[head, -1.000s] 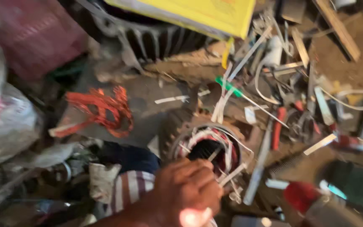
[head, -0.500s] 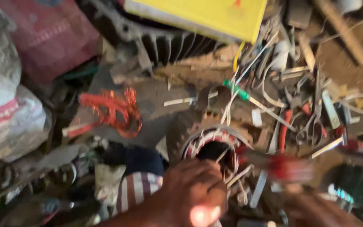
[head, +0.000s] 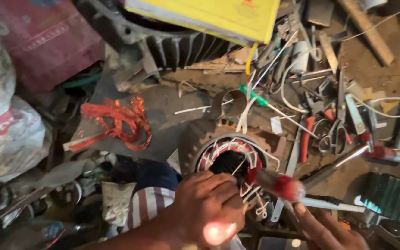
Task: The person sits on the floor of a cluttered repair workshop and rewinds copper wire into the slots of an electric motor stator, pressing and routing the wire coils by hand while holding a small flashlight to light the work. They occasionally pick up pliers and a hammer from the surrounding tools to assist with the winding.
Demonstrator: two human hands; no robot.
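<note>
Head camera view looks down on your left hand (head: 209,203), curled with its fingertips pinching the white strands at the lower rim of the motor stator (head: 230,157). The stator sits upright just in front of your knee, its rusty ring shell around red copper windings tied with white lacing. Your right hand (head: 329,229) comes in from the bottom right corner; only part of it shows, so you cannot tell from this view whether it is closed around anything. Just above it, a red-handled tool (head: 278,185) points its tip into the stator's edge, blurred.

Left of the stator, a loose tangle of red copper wire (head: 116,122) lies on the dirty floor. To the right, scissors (head: 334,134), red-handled pliers (head: 305,139) and a green-handled screwdriver (head: 255,98) lie among white wire offcuts. Farther back, a finned grey motor housing (head: 177,48) rests under a yellow box (head: 209,14). White sacks (head: 5,125) are piled at the far left.
</note>
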